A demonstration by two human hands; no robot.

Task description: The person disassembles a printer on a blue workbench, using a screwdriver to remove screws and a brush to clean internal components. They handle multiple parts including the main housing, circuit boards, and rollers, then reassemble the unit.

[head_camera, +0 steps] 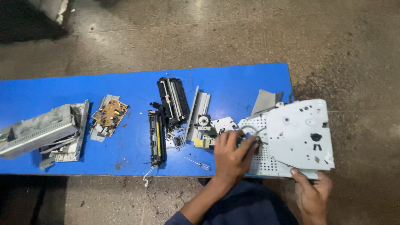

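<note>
A blue desk (pixel 233 83) stands on a stained, speckled concrete floor (pixel 341 37), strewn with parts of a taken-apart machine. At nine o'clock lies a grey housing (pixel 39 131), beside it a brown circuit board (pixel 110 114); near the middle sit black roller units (pixel 173 102) and a small screwdriver (pixel 199 163). The metal chassis plate (pixel 298 133) overhangs the desk's edge at three o'clock. The left hand (pixel 231 156) reaches in from six o'clock, fingers curled around a small part at the plate's left edge (what exactly it pinches is hidden). The right hand (pixel 312 193) holds the plate's near edge from below, thumb on top.
</note>
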